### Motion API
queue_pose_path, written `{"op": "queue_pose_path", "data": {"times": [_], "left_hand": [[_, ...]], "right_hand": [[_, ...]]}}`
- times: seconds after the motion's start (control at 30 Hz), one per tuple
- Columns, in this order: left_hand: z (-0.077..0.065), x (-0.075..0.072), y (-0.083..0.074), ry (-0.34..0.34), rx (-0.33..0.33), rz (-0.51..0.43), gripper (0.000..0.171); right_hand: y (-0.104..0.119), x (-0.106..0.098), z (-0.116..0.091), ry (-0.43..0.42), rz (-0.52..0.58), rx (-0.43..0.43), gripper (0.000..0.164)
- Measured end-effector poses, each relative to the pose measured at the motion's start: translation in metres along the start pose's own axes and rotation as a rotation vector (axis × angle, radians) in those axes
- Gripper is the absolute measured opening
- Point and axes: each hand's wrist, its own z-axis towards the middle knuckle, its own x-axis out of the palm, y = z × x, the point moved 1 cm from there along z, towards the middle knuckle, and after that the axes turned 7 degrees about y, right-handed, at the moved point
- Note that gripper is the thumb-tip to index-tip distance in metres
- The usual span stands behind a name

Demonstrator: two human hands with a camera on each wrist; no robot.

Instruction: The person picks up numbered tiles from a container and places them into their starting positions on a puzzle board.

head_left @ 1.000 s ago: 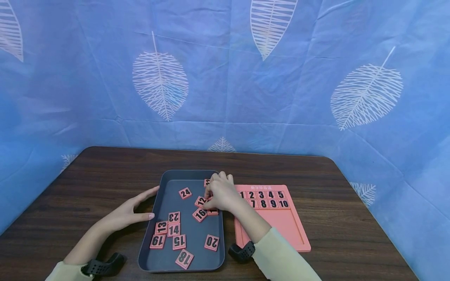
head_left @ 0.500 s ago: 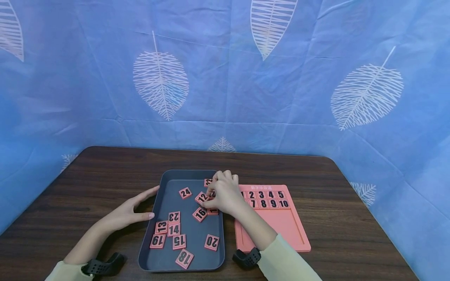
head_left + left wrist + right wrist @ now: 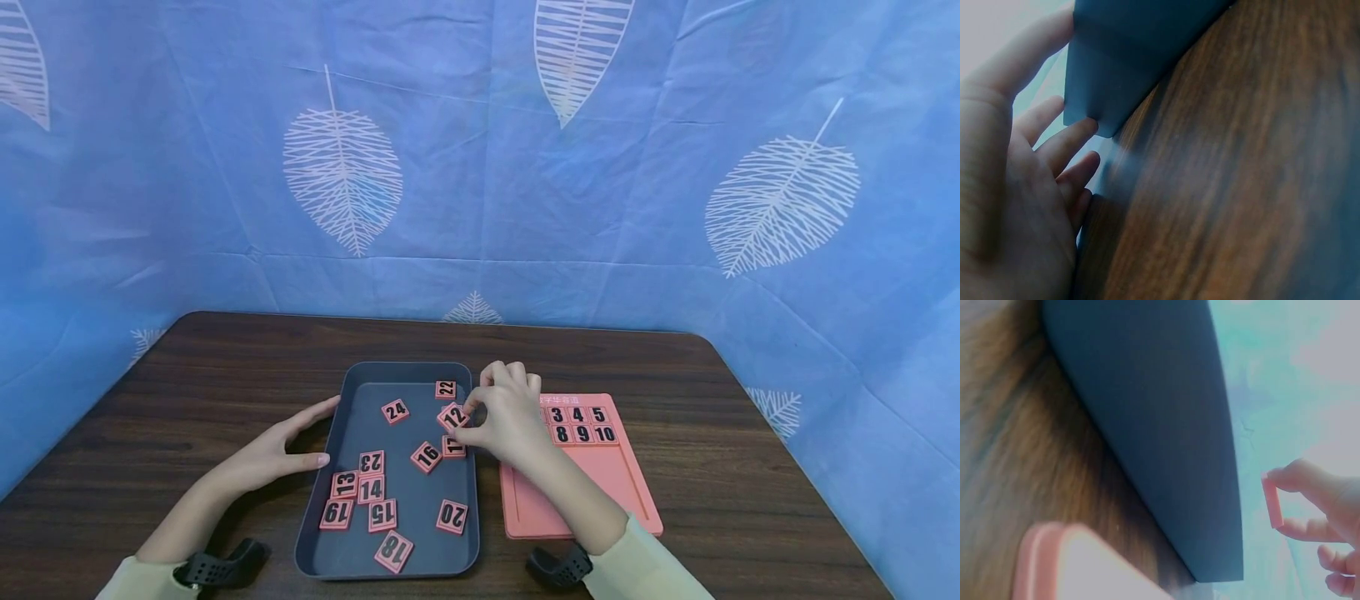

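Observation:
My right hand (image 3: 513,417) pinches a pink number tile marked 12 (image 3: 453,417) between thumb and finger, at the right side of the dark grey tray (image 3: 420,562). In the right wrist view the tile (image 3: 1272,501) stands edge-on between the fingertips, beyond the tray's top edge. Just below it lies a tile (image 3: 453,447) partly hidden by the thumb, beside tile 16 (image 3: 427,457). My left hand (image 3: 262,454) rests against the tray's left side with its fingers extended; in the left wrist view its fingertips (image 3: 1088,125) are at the tray wall (image 3: 1122,62).
Tiles 22 (image 3: 446,389), 24 (image 3: 395,412), 20 (image 3: 452,517), 18 (image 3: 393,552) and several others lie in the tray. Right of it, a pink board (image 3: 592,483) holds numbered tiles in its top two rows, partly covered by the right hand. Both lie on a dark wooden table (image 3: 750,500).
My right hand has lifted tile 12 from beside tile 16 and shifted it right towards the tray's edge, uncovering tile 22. The left hand stays at the tray.

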Motion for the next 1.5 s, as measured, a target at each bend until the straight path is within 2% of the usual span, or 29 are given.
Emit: {"op": "queue_pose_path", "data": {"times": [0.3, 0.5, 0.77, 1.0, 1.13, 1.5], "left_hand": [[-0.001, 0.001, -0.003, 0.002, -0.006, 0.001, 0.074], [0.001, 0.0, 0.001, 0.002, 0.001, 0.002, 0.073], [0.001, -0.001, 0.003, -0.003, 0.002, -0.005, 0.073], [0.0, 0.0, 0.001, 0.0, 0.008, 0.002, 0.073], [0.0, 0.0, 0.0, -0.002, 0.005, 0.0, 0.073], [-0.001, 0.001, -0.002, -0.003, -0.007, 0.003, 0.073]], "right_hand": [[-0.014, -0.015, -0.021, -0.065, 0.03, 0.091, 0.024], [-0.031, -0.021, -0.037, -0.074, 0.007, 0.164, 0.023], [-0.052, -0.021, -0.056, -0.104, -0.033, 0.203, 0.024], [-0.064, -0.021, -0.073, -0.071, -0.059, 0.251, 0.022], [-0.067, -0.018, -0.081, -0.054, -0.071, 0.264, 0.026], [-0.068, -0.014, -0.086, 0.032, -0.08, 0.315, 0.029]]}}
